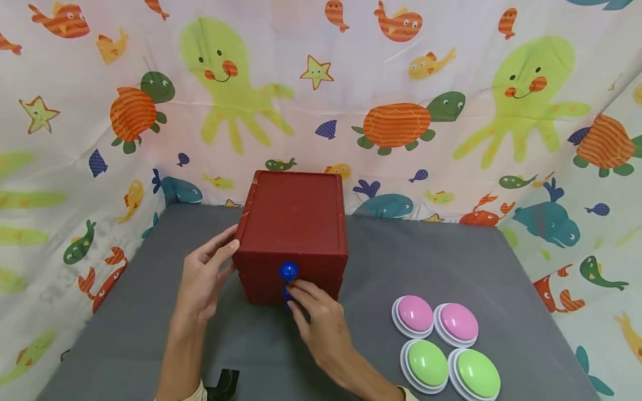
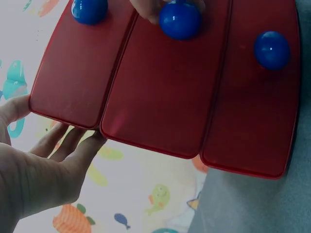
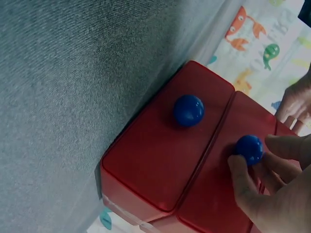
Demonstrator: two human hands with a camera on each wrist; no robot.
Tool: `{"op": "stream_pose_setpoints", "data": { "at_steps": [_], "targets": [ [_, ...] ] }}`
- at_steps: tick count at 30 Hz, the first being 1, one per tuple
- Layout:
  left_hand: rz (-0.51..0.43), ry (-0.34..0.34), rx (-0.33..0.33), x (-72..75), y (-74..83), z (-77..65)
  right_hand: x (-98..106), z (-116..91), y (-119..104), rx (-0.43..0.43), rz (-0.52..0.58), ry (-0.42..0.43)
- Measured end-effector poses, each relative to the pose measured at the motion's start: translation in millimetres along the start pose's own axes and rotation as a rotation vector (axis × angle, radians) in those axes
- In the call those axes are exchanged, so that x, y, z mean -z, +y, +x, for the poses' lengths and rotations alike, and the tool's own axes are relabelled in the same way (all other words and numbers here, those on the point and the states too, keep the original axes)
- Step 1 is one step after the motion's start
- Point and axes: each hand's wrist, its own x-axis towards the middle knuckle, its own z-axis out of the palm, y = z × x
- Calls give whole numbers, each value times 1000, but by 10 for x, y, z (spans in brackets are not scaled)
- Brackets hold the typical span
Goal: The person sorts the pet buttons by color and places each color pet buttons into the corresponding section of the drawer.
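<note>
A red box with three drawers (image 1: 291, 217) stands on the grey surface, each drawer front bearing a round blue knob. My left hand (image 1: 203, 273) rests against the box's left side near the top; in the left wrist view its thumb (image 2: 17, 108) touches the top corner and its fairly straight fingers lie along the side. With thumb and fingers, my right hand (image 1: 321, 323) pinches the middle blue knob (image 3: 249, 149). Above it sits the top knob (image 1: 288, 271); the bottom knob (image 3: 188, 110) shows below. All drawers look closed.
Two pink dome buttons (image 1: 415, 313) and two green dome buttons (image 1: 428, 362), all on white bases, sit to the right of my right hand. A sea-animal printed cloth (image 1: 311, 111) hangs behind and along both sides. A black object (image 1: 224, 384) lies by my left wrist.
</note>
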Motion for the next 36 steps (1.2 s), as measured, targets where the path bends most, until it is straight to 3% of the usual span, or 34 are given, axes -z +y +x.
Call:
{"op": "stream_pose_setpoints", "data": {
  "at_steps": [5, 11, 18, 28, 36],
  "targets": [
    [-11, 28, -28, -1, -15, -24, -43, 11, -50, -8, -48, -67],
    [-12, 68, -42, -18, 16, -57, 25, 1, -123, -29, -15, -135],
    [21, 28, -11, -41, -14, -56, 223, -222, -261, -28, -41, -236],
    [21, 22, -15, -7, -14, -52, 409, -370, -419, 97, -128, -381],
    [32, 25, -14, -23, -18, -51, 448, -399, -442, 126, -149, -422]
  ]
}}
